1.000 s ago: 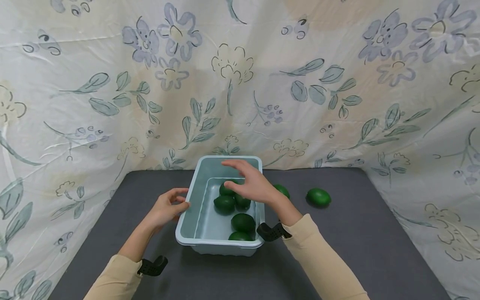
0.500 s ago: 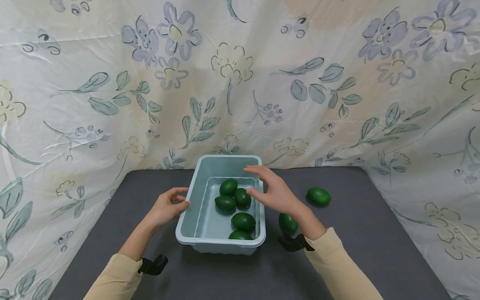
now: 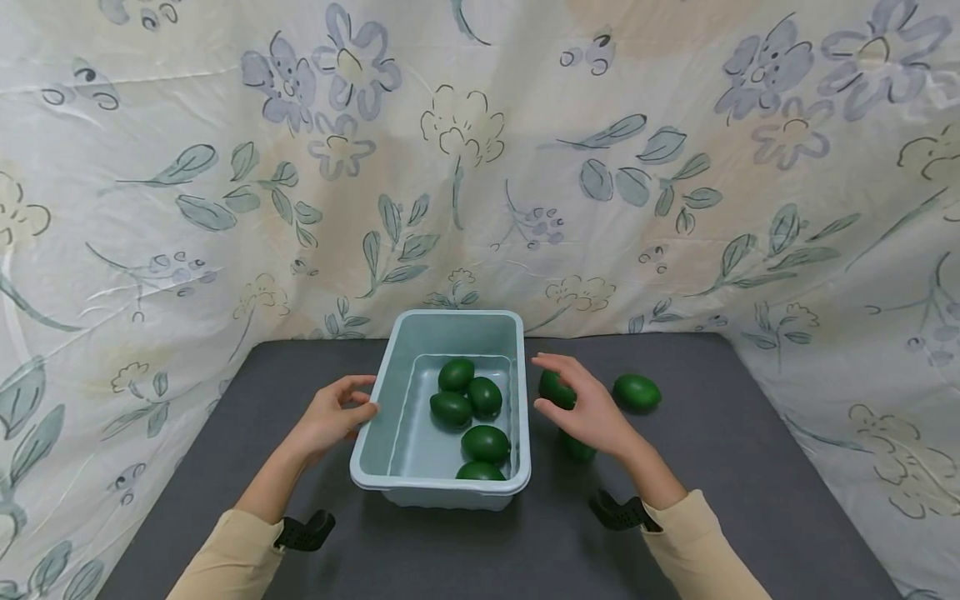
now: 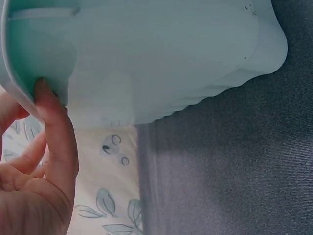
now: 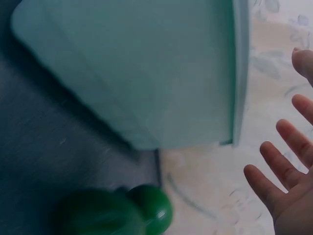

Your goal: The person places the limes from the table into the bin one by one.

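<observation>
Several green limes [image 3: 486, 444] lie inside a pale blue-green plastic bin [image 3: 440, 482]. At the bin's left side my left hand [image 3: 330, 419] holds the rim; in the left wrist view, a digit of the left hand [image 4: 56, 142] tucks under the lip against the outer wall. My right hand [image 3: 592, 410] hovers just right of the bin, fingers spread and nothing held. Below and beside it are two limes on the table, one lime [image 3: 555, 388] seen between thumb and fingers, the other lime [image 3: 577, 448] partly covered by the hand. Another lime [image 3: 637, 392] lies farther right.
The dark grey table [image 3: 720, 467] carries the bin and the loose limes. A floral cloth [image 3: 480, 167] hangs behind the table and along both sides. Each wrist wears a black band, including the left band [image 3: 306, 531].
My right hand has moved from over the bin to the right, past its rim, above the loose limes. The left hand and the bin have stayed in place.
</observation>
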Demonstrator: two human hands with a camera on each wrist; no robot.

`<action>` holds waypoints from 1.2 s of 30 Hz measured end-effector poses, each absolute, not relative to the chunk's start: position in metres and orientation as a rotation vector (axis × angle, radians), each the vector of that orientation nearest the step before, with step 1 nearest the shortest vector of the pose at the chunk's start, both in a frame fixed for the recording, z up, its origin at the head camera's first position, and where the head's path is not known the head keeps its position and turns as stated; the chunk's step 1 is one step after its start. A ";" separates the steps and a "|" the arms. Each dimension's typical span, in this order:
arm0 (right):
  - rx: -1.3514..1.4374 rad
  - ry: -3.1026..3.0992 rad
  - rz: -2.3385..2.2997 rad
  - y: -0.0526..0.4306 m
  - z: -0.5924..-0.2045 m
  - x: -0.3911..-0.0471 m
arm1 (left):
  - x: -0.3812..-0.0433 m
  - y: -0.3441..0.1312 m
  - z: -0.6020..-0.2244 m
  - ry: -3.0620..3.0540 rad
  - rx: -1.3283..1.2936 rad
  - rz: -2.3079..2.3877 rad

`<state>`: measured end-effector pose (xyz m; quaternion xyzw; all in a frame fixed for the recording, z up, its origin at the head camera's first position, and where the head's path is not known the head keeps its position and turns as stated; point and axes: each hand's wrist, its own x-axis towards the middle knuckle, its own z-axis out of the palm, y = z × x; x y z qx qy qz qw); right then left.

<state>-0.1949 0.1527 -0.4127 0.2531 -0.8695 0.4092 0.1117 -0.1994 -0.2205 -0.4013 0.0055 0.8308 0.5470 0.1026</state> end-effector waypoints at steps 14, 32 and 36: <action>0.639 -2.569 1.185 0.180 -0.461 -0.190 | -0.199 -0.221 -0.402 2.459 0.024 1.614; 0.559 -2.699 1.093 0.199 -0.494 -0.187 | -0.198 -0.220 -0.401 2.452 0.043 1.621; 0.554 -2.718 1.062 0.202 -0.500 -0.186 | -0.198 -0.221 -0.401 2.450 0.043 1.623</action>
